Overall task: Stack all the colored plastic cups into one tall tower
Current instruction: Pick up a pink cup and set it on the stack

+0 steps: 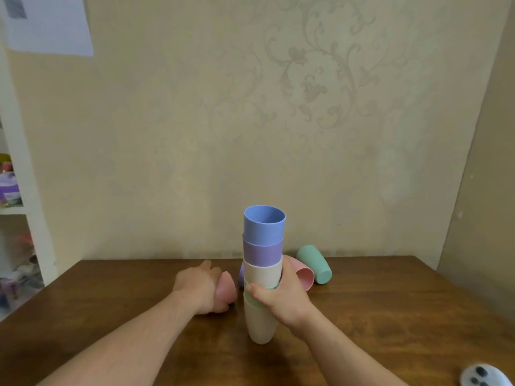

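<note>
A tower of nested cups (262, 274) stands upright near the middle of the wooden table (390, 316): cream at the bottom, then a green rim, cream, purple and a blue cup (264, 225) on top. My right hand (281, 298) is wrapped around the tower's middle. My left hand (199, 288) grips a pink cup (226, 288) lying on the table just left of the tower. Behind the tower lie another pink cup (302, 274) and a green cup (315, 264) on their sides. A sliver of a purple cup (241, 275) peeks out behind the tower.
The table meets a patterned beige wall at the back. A white shelf (16, 207) with small items stands at the left. A white device (485, 376) with dark buttons lies at the table's near right corner.
</note>
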Demonstrator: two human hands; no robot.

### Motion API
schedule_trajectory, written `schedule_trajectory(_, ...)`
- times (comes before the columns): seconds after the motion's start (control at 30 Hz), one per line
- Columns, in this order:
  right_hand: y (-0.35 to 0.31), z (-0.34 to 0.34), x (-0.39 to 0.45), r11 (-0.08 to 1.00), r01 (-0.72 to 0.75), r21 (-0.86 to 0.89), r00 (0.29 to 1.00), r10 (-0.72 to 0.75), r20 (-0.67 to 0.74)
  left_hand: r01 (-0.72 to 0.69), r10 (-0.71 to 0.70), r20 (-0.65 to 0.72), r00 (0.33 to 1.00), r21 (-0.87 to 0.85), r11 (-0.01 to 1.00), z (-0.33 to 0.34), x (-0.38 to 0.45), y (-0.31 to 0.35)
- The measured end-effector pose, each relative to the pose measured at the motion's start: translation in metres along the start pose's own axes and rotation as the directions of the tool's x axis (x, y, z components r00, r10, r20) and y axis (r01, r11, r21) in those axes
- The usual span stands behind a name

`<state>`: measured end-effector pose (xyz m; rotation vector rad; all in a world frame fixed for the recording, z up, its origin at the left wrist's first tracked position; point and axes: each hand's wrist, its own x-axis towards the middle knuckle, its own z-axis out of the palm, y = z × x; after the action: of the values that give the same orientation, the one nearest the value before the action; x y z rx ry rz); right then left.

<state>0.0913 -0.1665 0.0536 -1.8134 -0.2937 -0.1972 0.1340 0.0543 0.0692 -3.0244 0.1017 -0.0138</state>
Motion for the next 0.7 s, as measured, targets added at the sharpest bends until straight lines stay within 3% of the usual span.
schedule_trajectory(0.1,-0.009,-0.013,0.011,0.996,-0.007,-0.087,0.993,0.017,0.114,0.026,-0.022,0.071,0.997,-0.049,0.998,-0.005,-0.003,-0.001)
schedule_trajectory(0.23,-0.013,-0.011,0.006,0.995,-0.011,-0.103,0.993,0.022,0.112,0.063,-0.051,0.138,0.989,-0.08,0.995,-0.008,-0.013,-0.008)
schedule_trajectory(0.33,-0.014,-0.006,0.004,0.994,-0.019,-0.107,0.996,0.028,0.089,0.106,-0.092,0.088,0.992,-0.183,0.977,-0.017,-0.022,-0.017)
schedule_trajectory(0.4,-0.015,-0.006,0.003,0.994,-0.025,-0.11,0.996,0.034,0.086,0.122,-0.142,-0.021,0.99,-0.394,0.911,-0.031,-0.025,-0.024)
schedule_trajectory(0.47,-0.016,-0.005,0.003,0.993,-0.029,-0.117,0.996,0.039,0.084,0.055,-0.221,-0.152,0.963,-0.696,0.716,-0.053,-0.026,-0.026)
schedule_trajectory(0.53,-0.016,-0.004,0.003,0.993,-0.032,-0.114,0.995,0.042,0.085,-0.102,-0.347,-0.238,0.907,-0.924,0.368,-0.085,-0.029,-0.023)
schedule_trajectory(0.6,-0.016,-0.004,0.003,0.994,-0.028,-0.102,0.996,0.036,0.079,-0.297,-0.439,-0.285,0.852,-0.954,0.043,-0.124,-0.034,-0.017)
schedule_trajectory(0.63,-0.016,-0.004,0.002,0.995,-0.027,-0.1,0.997,0.034,0.07,-0.378,-0.449,-0.31,0.838,-0.923,-0.068,-0.144,-0.039,-0.013)
schedule_trajectory(0.7,-0.017,-0.004,0.001,0.996,-0.024,-0.089,0.997,0.031,0.068,-0.493,-0.433,-0.386,0.815,-0.854,-0.167,-0.177,-0.048,-0.004)
